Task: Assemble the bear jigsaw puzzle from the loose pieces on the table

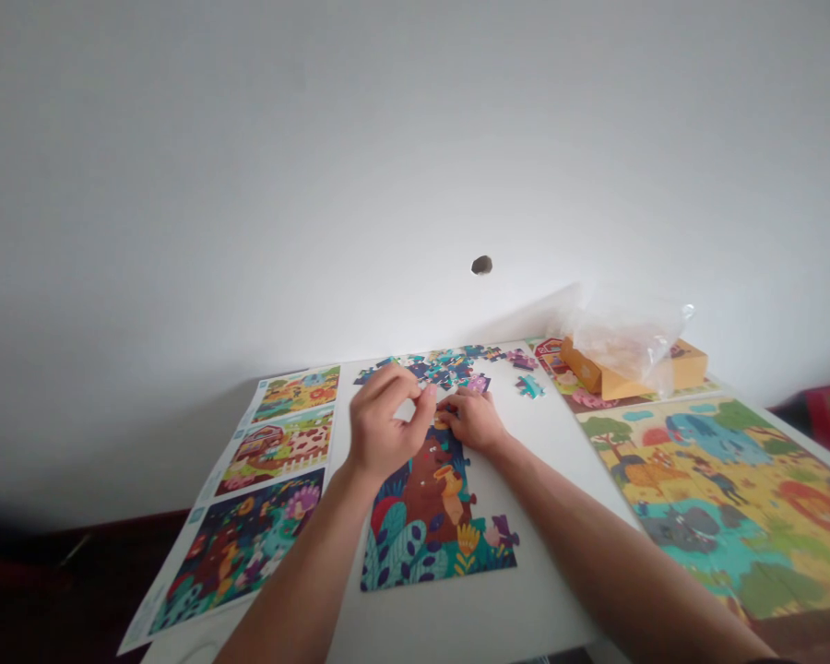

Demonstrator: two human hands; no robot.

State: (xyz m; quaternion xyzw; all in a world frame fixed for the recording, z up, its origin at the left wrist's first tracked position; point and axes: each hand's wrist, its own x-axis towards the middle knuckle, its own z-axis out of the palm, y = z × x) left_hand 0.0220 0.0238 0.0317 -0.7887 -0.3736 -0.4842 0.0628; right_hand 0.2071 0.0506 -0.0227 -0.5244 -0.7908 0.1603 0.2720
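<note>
From my remote seat, via the head cam, the part-built jigsaw (425,480) lies approx. centre on the white table (356,627), its long axis running away from the body, straight edge at the near end. Its far end is right under the hands, and that's the key relation IMO: the R hand (476,420) is at the far R corner, fingertips on or just by the top edge, pointing inward to the L.

The L hand (391,420) is over the far L part, hiding some of that edge. L fingers are curled, thumb tip close to the index; can't tell if a pc. is pinched there. R fingers are bent and together, palm down; can't tell if they grip anything or just press.

The loose pcs. (446,369) lie in a heap just beyond both hands, i.e. on the far side of the jigsaw, so any reach there is fwd. and short. One teal pc. (529,386) sits apart to the R of the heap; R hand is nearer to that. The ref. sheet (211,530) is off to the L, the assembled animal puzzle (719,503) to the R, well clear of the fingers.
</note>
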